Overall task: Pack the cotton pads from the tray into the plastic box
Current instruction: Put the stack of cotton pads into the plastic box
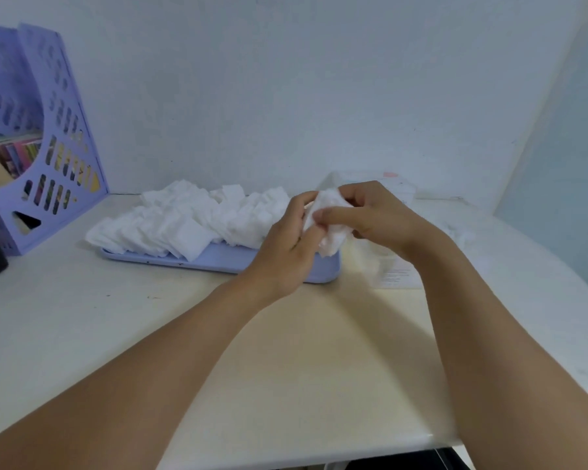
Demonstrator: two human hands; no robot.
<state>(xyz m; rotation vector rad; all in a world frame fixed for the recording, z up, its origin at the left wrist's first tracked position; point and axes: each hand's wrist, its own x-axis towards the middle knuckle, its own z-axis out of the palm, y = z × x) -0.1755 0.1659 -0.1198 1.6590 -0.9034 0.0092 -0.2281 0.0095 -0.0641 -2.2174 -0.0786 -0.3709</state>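
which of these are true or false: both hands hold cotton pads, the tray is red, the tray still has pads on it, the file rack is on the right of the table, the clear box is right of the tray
1. Both hands hold a bunch of white cotton pads. True: the left hand and right hand share one grip on it.
2. The flat plastic tray is red. False: it is pale blue-lilac.
3. Loose white square pads lie piled on the tray. True.
4. The slotted lilac plastic file rack stands on the table's right. False: it is at the far left.
5. The clear plastic box sits right of the tray. True, mostly hidden behind the right hand.
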